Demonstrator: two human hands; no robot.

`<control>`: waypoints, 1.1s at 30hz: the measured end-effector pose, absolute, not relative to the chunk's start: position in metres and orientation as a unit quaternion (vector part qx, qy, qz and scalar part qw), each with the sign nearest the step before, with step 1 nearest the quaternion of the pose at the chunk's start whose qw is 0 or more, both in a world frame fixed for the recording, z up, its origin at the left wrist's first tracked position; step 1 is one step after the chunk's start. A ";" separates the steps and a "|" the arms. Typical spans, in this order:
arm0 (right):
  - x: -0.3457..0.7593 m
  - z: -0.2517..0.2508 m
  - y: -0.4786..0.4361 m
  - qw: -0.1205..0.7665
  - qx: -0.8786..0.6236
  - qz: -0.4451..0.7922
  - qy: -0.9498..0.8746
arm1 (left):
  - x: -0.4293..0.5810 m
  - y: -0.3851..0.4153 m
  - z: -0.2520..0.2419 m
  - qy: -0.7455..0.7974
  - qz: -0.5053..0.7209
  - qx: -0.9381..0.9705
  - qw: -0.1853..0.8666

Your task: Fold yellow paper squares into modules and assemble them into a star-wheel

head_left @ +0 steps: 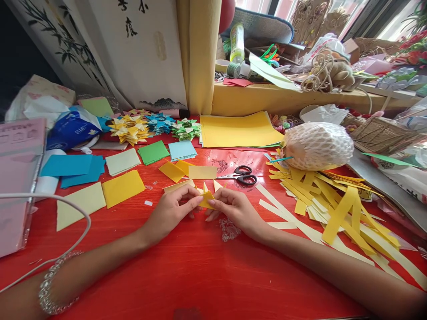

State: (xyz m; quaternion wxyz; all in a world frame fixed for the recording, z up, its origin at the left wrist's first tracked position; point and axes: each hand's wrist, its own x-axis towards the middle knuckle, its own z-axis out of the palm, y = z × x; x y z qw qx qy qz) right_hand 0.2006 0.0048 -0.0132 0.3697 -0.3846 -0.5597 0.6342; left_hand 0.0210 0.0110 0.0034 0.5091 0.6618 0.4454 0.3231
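pinching fingers (192,205) partly hide the small folded yellow paper (206,198).

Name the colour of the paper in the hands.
The held paper is yellow, clearest in the head view.

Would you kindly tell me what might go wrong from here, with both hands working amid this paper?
The small folded yellow paper, pinched between the left hand and right hand, could crease unevenly.
The black-handled metal scissors lie just beyond the right hand, which might knock them.
The right forearm could sweep aside the long pale-yellow paper strips beside it.
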 end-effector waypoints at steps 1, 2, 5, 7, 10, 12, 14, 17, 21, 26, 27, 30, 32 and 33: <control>0.201 -0.014 0.005 0.358 -0.380 0.636 -0.569 | 0.021 0.011 0.003 0.445 0.321 0.672 0.497; 0.201 -0.014 0.005 0.347 -0.376 0.635 -0.579 | 0.021 0.012 0.003 0.444 0.318 0.683 0.485; 0.201 -0.014 0.004 0.329 -0.371 0.622 -0.606 | 0.021 0.012 0.003 0.444 0.309 0.703 0.462; 0.201 -0.014 0.004 0.322 -0.371 0.614 -0.618 | 0.021 0.012 0.004 0.445 0.301 0.710 0.454; 0.200 -0.013 0.004 0.307 -0.379 0.601 -0.633 | 0.021 0.012 0.004 0.446 0.287 0.719 0.449; 0.200 -0.011 0.003 0.293 -0.386 0.592 -0.644 | 0.020 0.012 0.004 0.445 0.275 0.730 0.440; 0.200 -0.010 0.003 0.276 -0.392 0.585 -0.655 | 0.020 0.012 0.004 0.446 0.267 0.741 0.425; 0.200 -0.008 0.002 0.271 -0.395 0.583 -0.656 | 0.019 0.011 0.002 0.456 0.264 0.744 0.411; 0.200 -0.010 0.002 0.308 -0.407 0.580 -0.635 | 0.020 0.011 -0.001 0.462 0.268 0.704 0.468; 0.199 -0.014 0.002 0.348 -0.417 0.576 -0.611 | 0.021 0.012 -0.002 0.484 0.270 0.712 0.430; 0.199 -0.015 0.002 0.355 -0.417 0.577 -0.606 | 0.021 0.012 -0.002 0.485 0.272 0.717 0.421; 0.199 -0.017 0.005 0.385 -0.411 0.590 -0.578 | 0.022 0.013 -0.004 0.479 0.285 0.706 0.437; 0.199 -0.017 0.007 0.408 -0.402 0.601 -0.557 | 0.022 0.013 -0.005 0.472 0.308 0.677 0.473; 0.199 -0.017 0.008 0.420 -0.397 0.606 -0.547 | 0.022 0.013 -0.005 0.468 0.324 0.660 0.490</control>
